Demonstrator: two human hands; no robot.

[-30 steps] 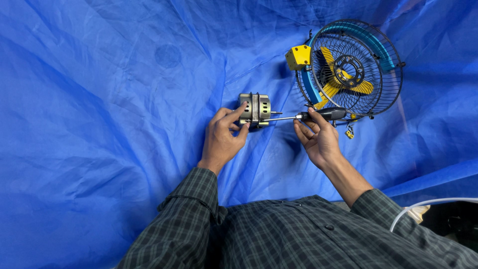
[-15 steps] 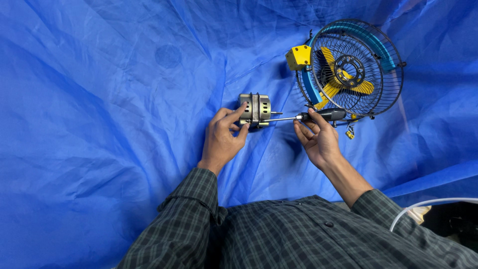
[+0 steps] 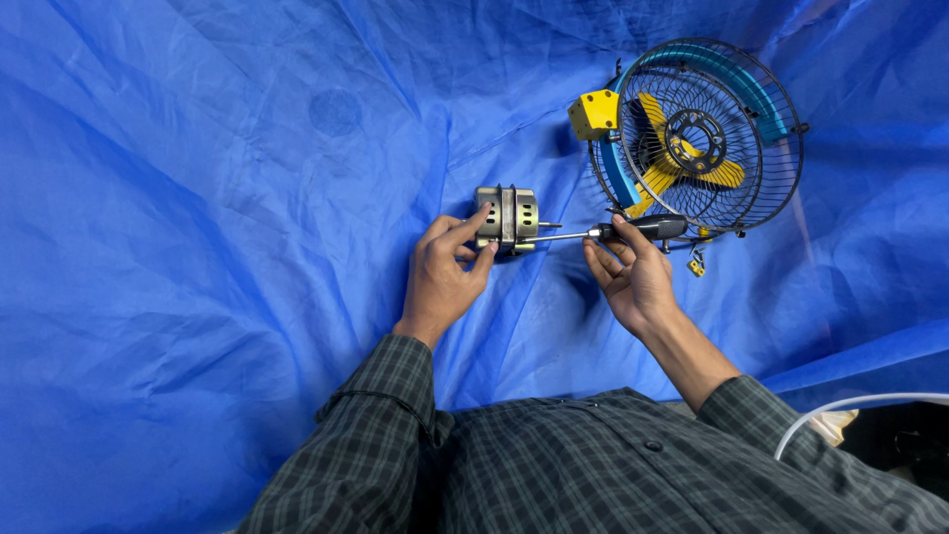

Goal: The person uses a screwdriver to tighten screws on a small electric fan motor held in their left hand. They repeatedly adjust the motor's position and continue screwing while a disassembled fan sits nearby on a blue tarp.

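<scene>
A small metal fan motor (image 3: 509, 218) lies on the blue tarp (image 3: 198, 247). My left hand (image 3: 447, 269) grips its left side with fingers and thumb. My right hand (image 3: 630, 277) holds a black-handled screwdriver (image 3: 613, 232) lying level, its metal shaft pointing left into the motor's right end. Both forearms wear a dark checked shirt.
A round black wire fan guard (image 3: 707, 133) with a blue ring, yellow blades and a yellow block (image 3: 594, 113) lies just right of and beyond the screwdriver. A small yellow part (image 3: 697, 265) sits below the guard. A white cable (image 3: 850, 405) runs at the lower right.
</scene>
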